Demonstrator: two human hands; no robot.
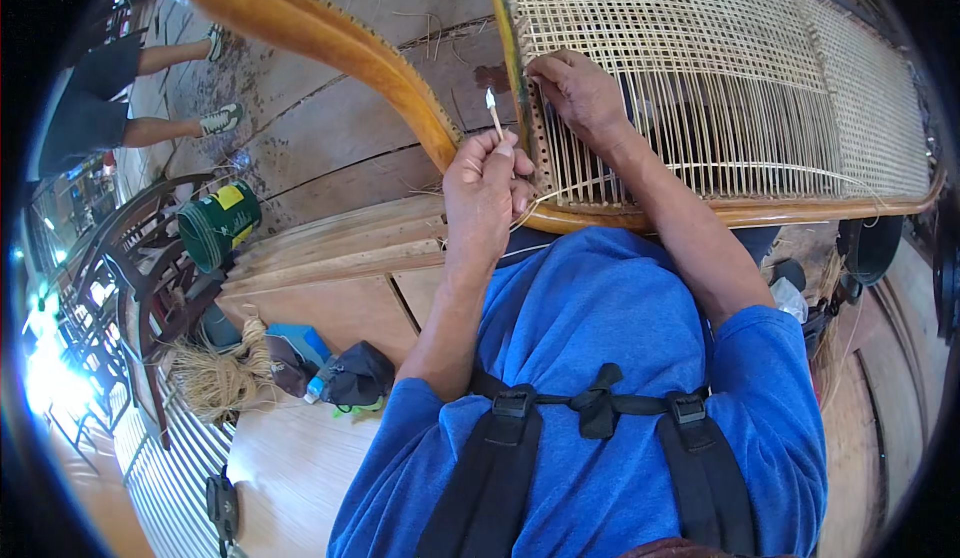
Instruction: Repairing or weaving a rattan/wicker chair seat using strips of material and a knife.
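Note:
My left hand (482, 193) is closed around a thin wooden stick (495, 118) with a white tip, which points up and away from me. My right hand (585, 100) is closed in a pinch at the left edge of a woven cane panel (640, 18); whatever lies between its fingertips is hidden. Small holes line the wooden frame (680, 216) around the panel. Its far and right parts are closely woven, while the nearer left part shows mostly bare strands running toward me. One pale cane strand (740, 168) runs crosswise over these, its left end close to my left hand.
A curved, varnished wooden piece (330, 53) rises at the upper left. Farther left stand a green bucket (218, 226), dark chairs (130, 288) and another person's legs (165, 130). Bundled cane strands (225, 373) and a dark bag (360, 373) lie by a wooden bench (330, 303).

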